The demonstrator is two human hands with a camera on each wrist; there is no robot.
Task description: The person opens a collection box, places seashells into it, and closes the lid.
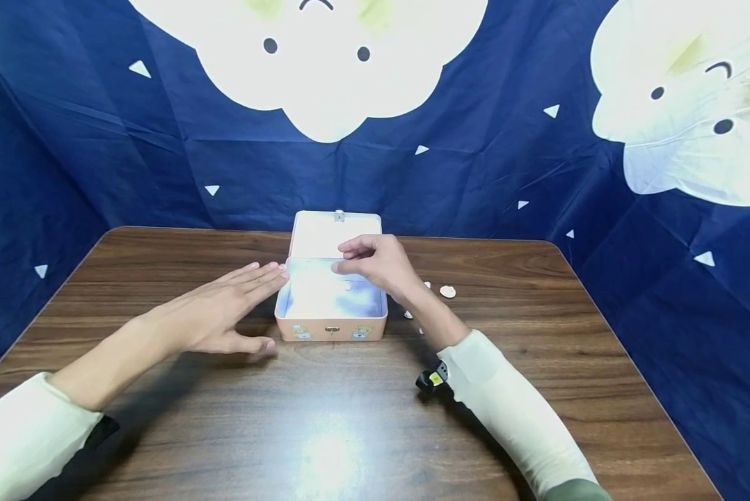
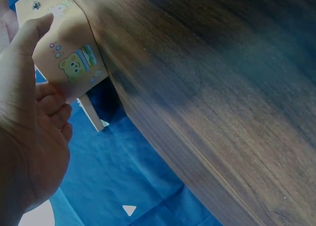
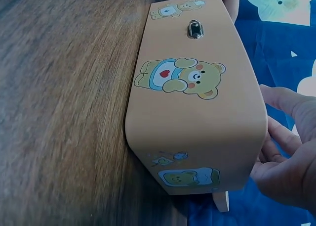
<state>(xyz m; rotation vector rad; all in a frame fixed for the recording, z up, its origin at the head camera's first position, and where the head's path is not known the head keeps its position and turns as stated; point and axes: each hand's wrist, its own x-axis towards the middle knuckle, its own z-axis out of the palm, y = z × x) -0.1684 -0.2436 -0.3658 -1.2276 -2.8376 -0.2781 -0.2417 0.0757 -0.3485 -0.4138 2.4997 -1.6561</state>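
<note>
A peach tin box [image 1: 331,327] with bear pictures stands open in the middle of the wooden table [image 1: 350,431], its lid [image 1: 325,233] tipped back. My left hand [image 1: 225,306] lies flat with straight fingers along the box's left side, fingertips at its rim. In the left wrist view that hand [image 2: 29,137] is right against the box [image 2: 74,63]. My right hand [image 1: 375,264] hovers over the open box with loosely curled fingers, and I see nothing between them. The right wrist view shows the box front [image 3: 197,112] and the relaxed right hand [image 3: 286,171] beyond it.
Small white pieces [image 1: 448,291] lie on the table just right of the box, partly behind my right wrist. A blue cloth [image 1: 475,160] with white cloud faces hangs behind and beside the table.
</note>
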